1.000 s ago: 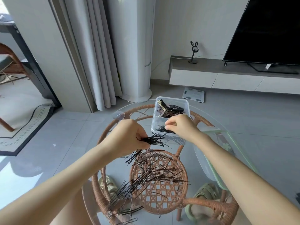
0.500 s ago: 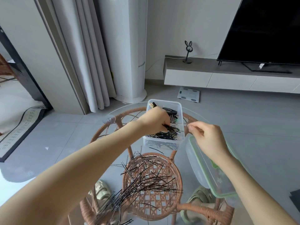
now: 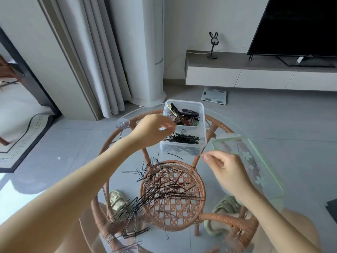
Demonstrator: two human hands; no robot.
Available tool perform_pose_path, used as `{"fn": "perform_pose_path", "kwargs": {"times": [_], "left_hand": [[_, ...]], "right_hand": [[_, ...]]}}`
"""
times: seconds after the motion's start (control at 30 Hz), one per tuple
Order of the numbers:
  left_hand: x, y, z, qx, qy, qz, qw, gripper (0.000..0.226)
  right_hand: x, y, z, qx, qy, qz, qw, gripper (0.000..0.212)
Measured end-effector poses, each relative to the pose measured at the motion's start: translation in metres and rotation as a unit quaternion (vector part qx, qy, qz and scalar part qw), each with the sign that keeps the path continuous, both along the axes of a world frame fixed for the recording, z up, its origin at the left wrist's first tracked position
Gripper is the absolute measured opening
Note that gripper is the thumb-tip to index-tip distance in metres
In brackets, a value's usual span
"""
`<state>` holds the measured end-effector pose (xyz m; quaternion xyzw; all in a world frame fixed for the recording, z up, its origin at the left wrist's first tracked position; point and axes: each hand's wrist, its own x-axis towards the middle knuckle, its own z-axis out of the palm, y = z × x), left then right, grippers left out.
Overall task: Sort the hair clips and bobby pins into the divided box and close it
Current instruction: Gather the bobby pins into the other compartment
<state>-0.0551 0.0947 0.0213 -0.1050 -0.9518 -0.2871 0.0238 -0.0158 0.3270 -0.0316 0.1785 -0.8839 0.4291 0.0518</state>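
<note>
Head view: box (image 3: pixel 202 114) beside left hand (image 3: pixel 151 130).

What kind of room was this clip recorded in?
Most likely a home living room. A large flat television stands on a low media console along the wall, full-length curtains hang beside it, and the sorting happens on a small glass-topped rattan table.

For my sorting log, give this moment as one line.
left hand: at box, near section | right hand: empty | bobby pins: many loose | lid: off
</note>
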Motion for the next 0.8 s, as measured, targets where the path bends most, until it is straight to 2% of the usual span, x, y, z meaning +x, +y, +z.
{"fn": "perform_pose_path", "kwargs": {"times": [0.1, 0.17, 0.3, 0.4, 0.57, 0.67, 0.8], "left_hand": [[0.042, -0.026, -0.023, 0.002, 0.068, 0.069, 0.995, 0.025], [0.074, -0.039, -0.044, -0.021, 0.087, 0.094, 0.991, 0.04], [0.135, -0.052, -0.088, -0.031, -0.003, 0.164, 0.986, 0.067], [0.166, -0.041, -0.109, -0.043, -0.045, 0.182, 0.981, 0.073], [0.163, -0.016, -0.118, -0.11, -0.05, 0.221, 0.968, 0.08], [0.146, -0.009, -0.121, -0.132, -0.055, 0.231, 0.962, 0.086], [0.122, -0.005, -0.12, -0.129, -0.054, 0.234, 0.962, 0.081]], "right_hand": [[0.017, -0.001, -0.024, 0.007, -0.043, 0.002, 0.999, 0.023], [0.023, -0.006, -0.04, 0.038, -0.043, 0.003, 0.998, 0.029], [0.021, -0.038, -0.057, 0.128, -0.008, 0.058, 0.99, 0.041], [0.012, -0.062, -0.063, 0.196, 0.03, 0.054, 0.979, 0.052], [0.021, -0.078, -0.07, 0.209, 0.043, 0.103, 0.971, 0.044], [0.034, -0.072, -0.069, 0.194, 0.044, 0.154, 0.968, 0.055], [0.054, -0.064, -0.066, 0.187, 0.05, 0.211, 0.958, 0.061]]}}
